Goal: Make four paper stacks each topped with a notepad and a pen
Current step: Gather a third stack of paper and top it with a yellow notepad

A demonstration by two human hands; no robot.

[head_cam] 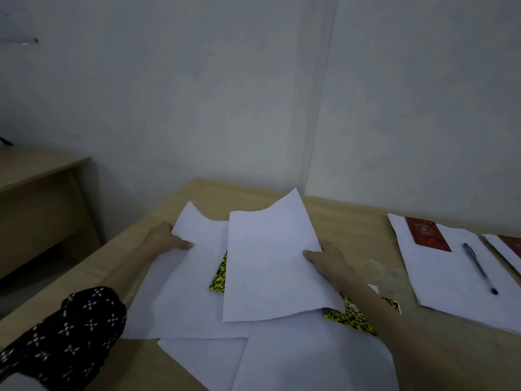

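Head view: left hand (169, 238) pinches left sheet (194, 275) near desk (352, 221) edge; right hand (329, 262) grips raised, curled sheet (270, 261); yellow-black notepad (219, 273) between them.

Loose sheets (197, 292) centre of table (352, 218); finished stack (451, 277) right, notepad (427, 234), pen (479, 268) on top.
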